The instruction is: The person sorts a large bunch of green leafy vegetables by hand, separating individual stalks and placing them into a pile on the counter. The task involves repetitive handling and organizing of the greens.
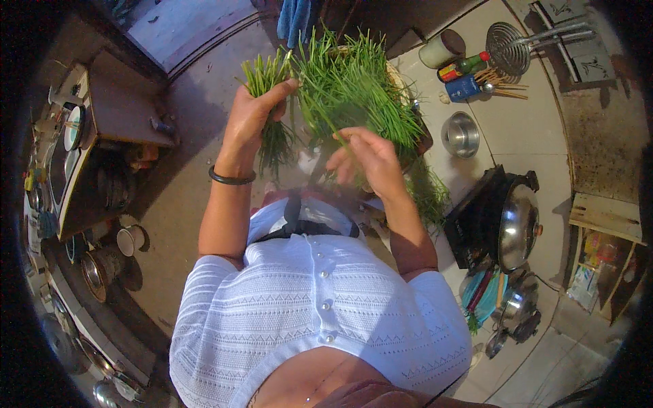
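My left hand [259, 109] grips a bunch of long green stalks [265, 71], cut ends up and thin leaves hanging below the fist; they look like garlic chives. To its right, my right hand [368, 158] has its fingers bent around a thin green stalk [326, 120], with thumb and forefinger close together. Beyond both hands lies a large heap of the same greens [362, 86], piled over a woven basket [399, 79] whose rim shows at the right. More loose greens [427, 196] lie beside my right forearm.
The tiled counter at right holds a steel bowl [460, 134], a green bottle [467, 66], a blue box [463, 88], a white cup [441, 49] and a lidded pan [519, 228] on a black stove. A blue towel [293, 23] hangs ahead. At left stand a wooden cabinet [120, 102] and a pail [131, 240].
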Demonstrator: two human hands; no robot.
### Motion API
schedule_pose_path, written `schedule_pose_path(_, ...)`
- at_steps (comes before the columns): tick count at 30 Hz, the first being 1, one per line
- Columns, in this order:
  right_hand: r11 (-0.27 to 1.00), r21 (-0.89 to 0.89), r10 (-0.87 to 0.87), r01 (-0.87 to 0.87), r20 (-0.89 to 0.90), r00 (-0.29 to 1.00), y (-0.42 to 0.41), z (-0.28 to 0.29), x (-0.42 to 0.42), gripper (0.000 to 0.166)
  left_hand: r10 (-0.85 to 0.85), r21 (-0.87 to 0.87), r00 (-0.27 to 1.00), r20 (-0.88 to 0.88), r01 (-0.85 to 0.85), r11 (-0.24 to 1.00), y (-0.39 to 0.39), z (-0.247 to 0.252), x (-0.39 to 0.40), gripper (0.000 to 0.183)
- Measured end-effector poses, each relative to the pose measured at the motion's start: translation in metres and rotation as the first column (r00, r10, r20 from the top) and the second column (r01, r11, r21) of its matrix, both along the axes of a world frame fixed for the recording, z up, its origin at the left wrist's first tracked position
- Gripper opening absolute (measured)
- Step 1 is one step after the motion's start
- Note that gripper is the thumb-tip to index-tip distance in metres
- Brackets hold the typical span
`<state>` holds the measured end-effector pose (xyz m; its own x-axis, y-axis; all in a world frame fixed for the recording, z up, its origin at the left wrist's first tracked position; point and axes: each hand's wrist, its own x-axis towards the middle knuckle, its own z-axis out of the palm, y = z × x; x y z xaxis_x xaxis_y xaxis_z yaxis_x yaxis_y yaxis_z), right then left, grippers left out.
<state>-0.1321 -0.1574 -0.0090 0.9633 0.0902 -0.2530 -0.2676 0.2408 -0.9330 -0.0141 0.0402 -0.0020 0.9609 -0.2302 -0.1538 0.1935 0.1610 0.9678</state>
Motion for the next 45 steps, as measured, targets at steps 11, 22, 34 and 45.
schedule_pose_path(11, 0.990, -0.122, -0.059, 0.064, 0.044, 0.997, -0.020, -0.007, -0.011, 0.027, 0.041, -0.035, 0.999, -0.026, -0.042, 0.999, 0.007, -0.002, 0.006, 0.015)
schedule_pose_path(22, 0.817, -0.426, -0.405, 0.389, 0.057, 0.913, -0.105, -0.019, -0.079, 0.029, 0.112, -0.087, 0.993, -0.022, -0.114, 0.990, 0.007, 0.003, 0.013, 0.016)
schedule_pose_path(34, 0.183, -0.916, -0.383, 0.357, 0.268, 0.884, -0.235, -0.124, -0.145, 0.019, 0.085, -0.049, 0.996, 0.031, -0.084, 0.995, -0.011, 0.021, 0.005, 0.023)
schedule_pose_path(45, 0.040, -0.928, -0.429, 0.371, 0.319, 0.845, -0.252, -0.153, -0.150, 0.009, 0.043, -0.040, 0.997, 0.061, -0.041, 0.998, -0.012, 0.023, 0.003, 0.023)
